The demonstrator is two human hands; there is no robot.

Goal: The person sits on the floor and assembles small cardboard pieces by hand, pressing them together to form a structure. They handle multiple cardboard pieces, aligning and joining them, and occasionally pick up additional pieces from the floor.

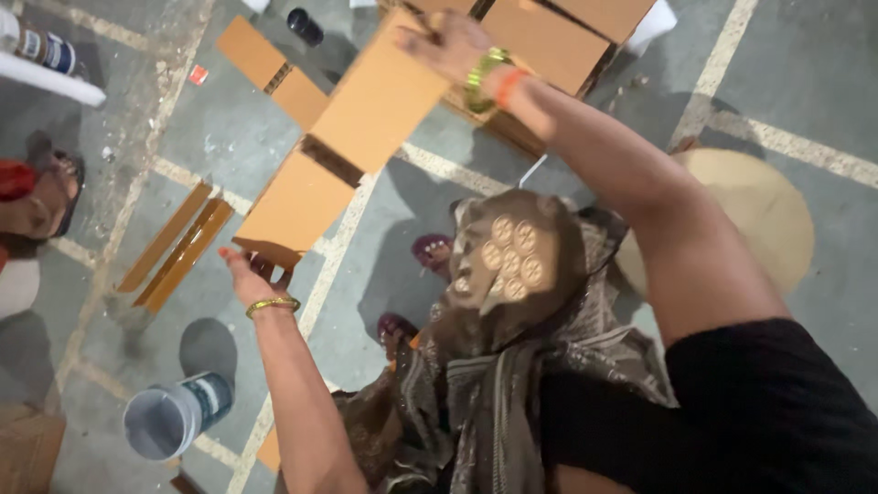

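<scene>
Two hands on one flattened cardboard carton [352, 137], held up off the floor. Nearest, the left hand [249, 273] grips the lower flap's bottom edge, fingers curled under it, a gold bangle [273, 304] at the wrist. Farther out, the right hand [448, 41] closes on the upper panel's top edge, green and orange bangles [489, 80] on that wrist. The carton hangs slanted between them, flaps spread, still flat.

Step in hand, as judged: unfolding or squaring the blank. The next move likely calls for both grips to hold while the panels swing; the slots between flaps are the weak lines.

Room: below, patterned brown cloth [512, 302] over the lap, feet in sandals beneath. To the left a grey bucket [174, 416] on its side, then cardboard strips [178, 247] on the concrete floor [805, 73], near the carton's lower corner. Right, a round tan board [759, 215]. Farthest, a stack of cardboard sheets [558, 37] just behind the right hand — tight there; more open floor at left centre.
</scene>
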